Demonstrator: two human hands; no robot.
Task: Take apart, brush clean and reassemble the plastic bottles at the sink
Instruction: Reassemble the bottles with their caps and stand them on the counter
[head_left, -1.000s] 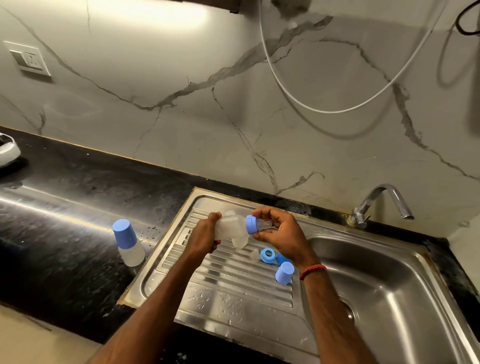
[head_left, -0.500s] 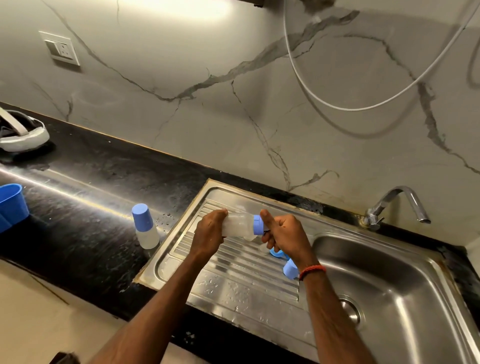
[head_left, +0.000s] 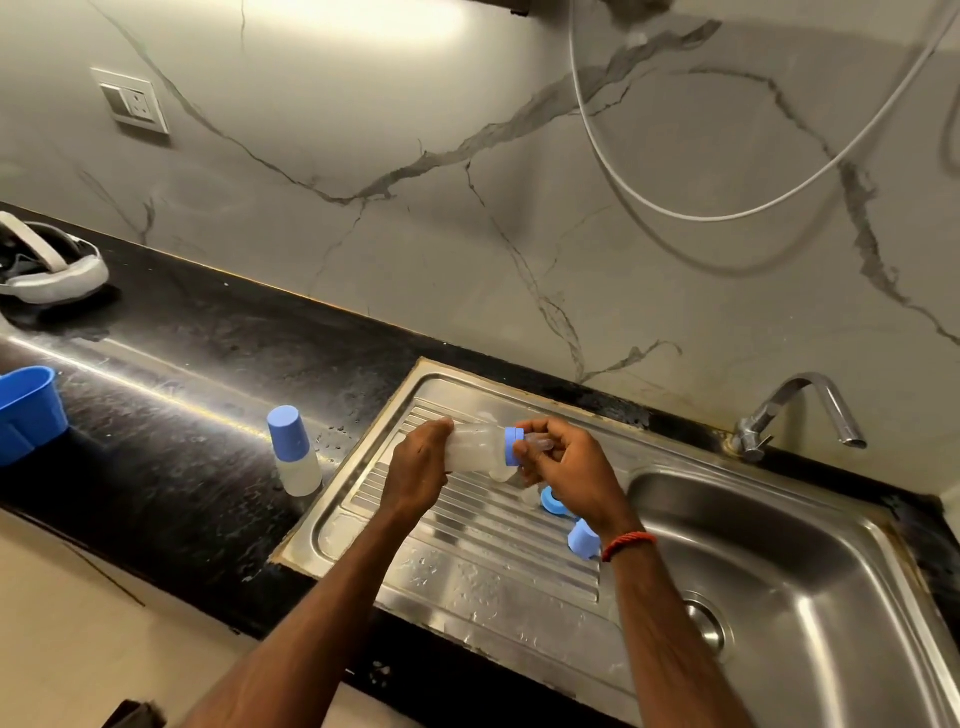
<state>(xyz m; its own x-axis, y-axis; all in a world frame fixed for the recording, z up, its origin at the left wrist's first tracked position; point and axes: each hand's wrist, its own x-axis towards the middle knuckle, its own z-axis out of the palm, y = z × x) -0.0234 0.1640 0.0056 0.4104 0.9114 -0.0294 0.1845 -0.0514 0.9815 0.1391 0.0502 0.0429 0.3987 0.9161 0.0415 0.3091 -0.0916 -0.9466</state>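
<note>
Two bottles: held bottle (head_left: 475, 449) lying sideways in the air above the drainboard (head_left: 467, 566); capped bottle (head_left: 294, 457) upright on the black counter (head_left: 156, 467), just beside the sink's edge.
Left hand (head_left: 418, 470): fingers curled round the base end of the held bottle.
Right hand (head_left: 569, 475): thumb and fingertips pinched narrow on the blue collar (head_left: 513, 446), with the clear teat (head_left: 540, 444) poking out among them.
Loose parts: blue ring (head_left: 551, 501) and blue cap (head_left: 583, 539) on the drainboard, under the right wrist and near the basin (head_left: 779, 545).
Step, at a guess: turning the collar; on or off, I cannot tell.
Hazard, slip: water beads show on the steel, so wet plastic may twist out of either grip and drop.
Hazard, thread: a collar turned while tilted could bind crooked.
Hazard, knock: a lowered right wrist could sweep the blue cap into the basin.
Hazard, teat: squeezing it while turning may pull it out of the collar.
</note>
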